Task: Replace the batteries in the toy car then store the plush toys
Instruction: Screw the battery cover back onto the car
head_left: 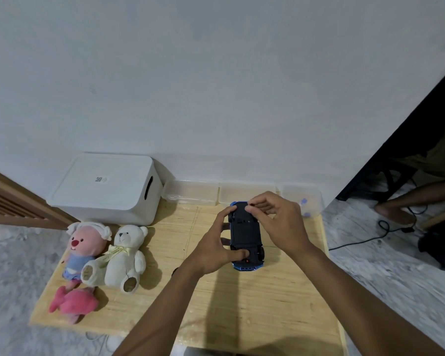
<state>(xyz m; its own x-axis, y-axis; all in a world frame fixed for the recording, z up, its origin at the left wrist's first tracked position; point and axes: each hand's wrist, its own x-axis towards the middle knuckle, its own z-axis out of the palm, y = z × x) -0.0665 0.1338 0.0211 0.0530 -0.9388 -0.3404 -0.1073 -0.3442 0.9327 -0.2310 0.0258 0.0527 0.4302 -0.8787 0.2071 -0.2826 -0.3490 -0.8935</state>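
One wooden desk [242,304] carries it all: white box [105,188] far left, plush toys [125,255] lying before it. Right of centre, the toy car [244,235] is belly-up, long axis running away from the person. The left grip [213,250] wraps its near side, thumb on the underside. The right grip [278,217] pinches at its far end, on what exactly I cannot tell.

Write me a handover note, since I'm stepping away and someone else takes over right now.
Left hand grips the upturned toy car at its near end; right hand pinches at its far end.
White bear, pink-faced plush and pink fish plush lie on the table's left, by the closed white box.
Done: car turned underside up; battery swap cannot be told.
Left: batteries, then storing the plush toys.
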